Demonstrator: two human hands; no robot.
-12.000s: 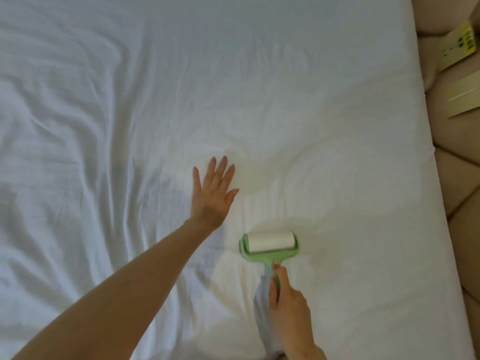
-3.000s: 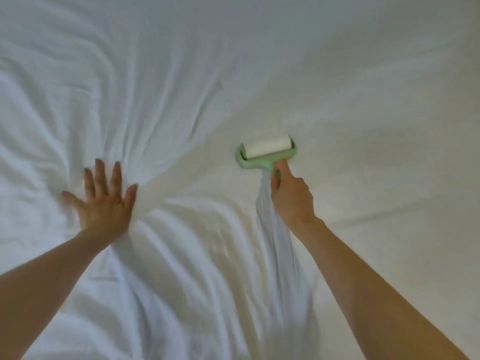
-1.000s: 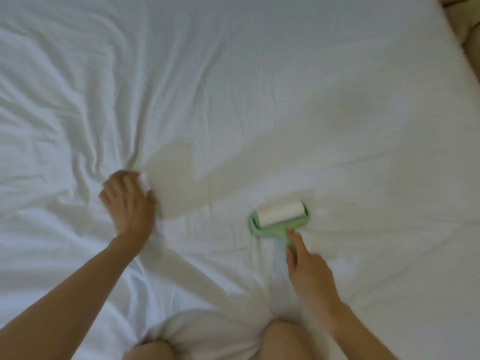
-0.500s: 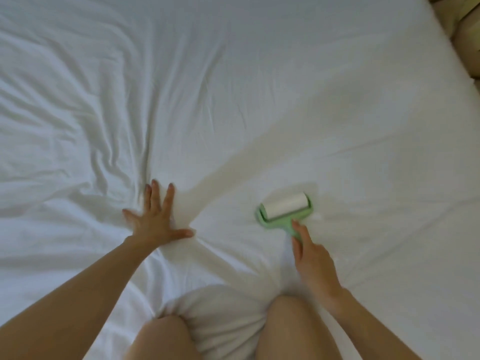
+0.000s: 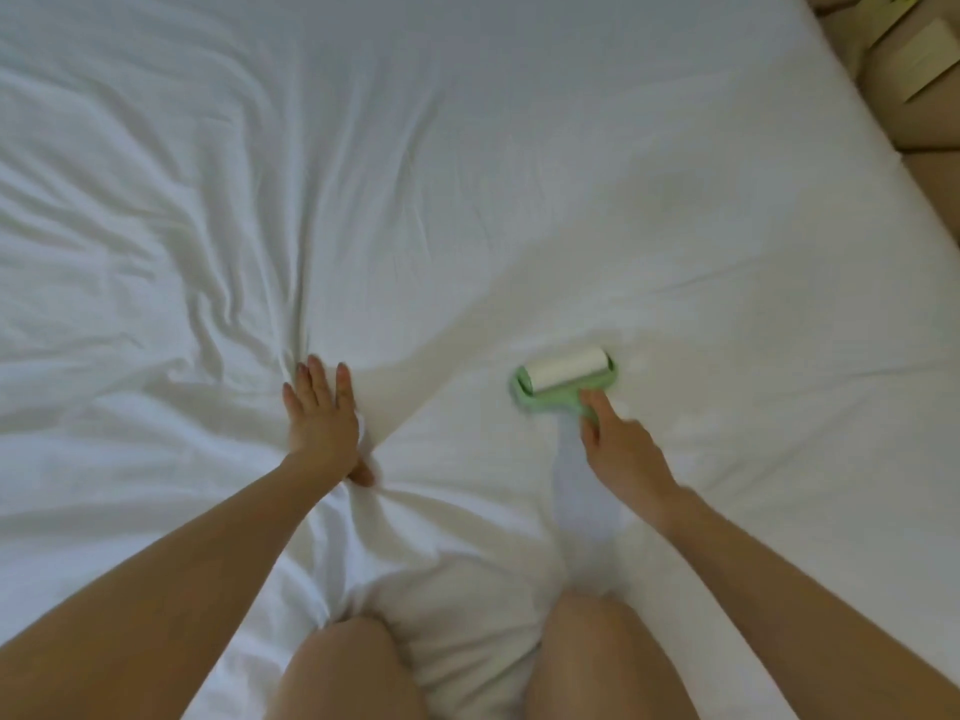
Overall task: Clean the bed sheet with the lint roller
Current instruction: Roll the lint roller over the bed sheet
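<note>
1. Head view: a white bed sheet [image 5: 519,148] covers the bed and fills nearly the whole frame. It is creased in long folds on the left and smoother on the right.
2. At the top right corner, past the bed's edge, there is a beige padded surface [image 5: 930,163] with a pale card [image 5: 930,59] lying on it.
3. The lint roller [image 5: 563,379] rests on the sheet right of centre. Its white roll sits in a light green frame, with the roll on the far side and the handle pointing back toward the person.
4. The right hand [image 5: 623,459] grips the roller's handle. Its fingers [image 5: 597,407] are curled round it, with one finger laid forward toward the green frame.
5. The left hand [image 5: 322,423] lies flat on the sheet, well apart from the roller. Its fingers [image 5: 340,381] are straight and close together, pressing the cloth where several folds meet.
6. Two bare knees [image 5: 353,667] show at the bottom edge, with bunched sheet between them.
</note>
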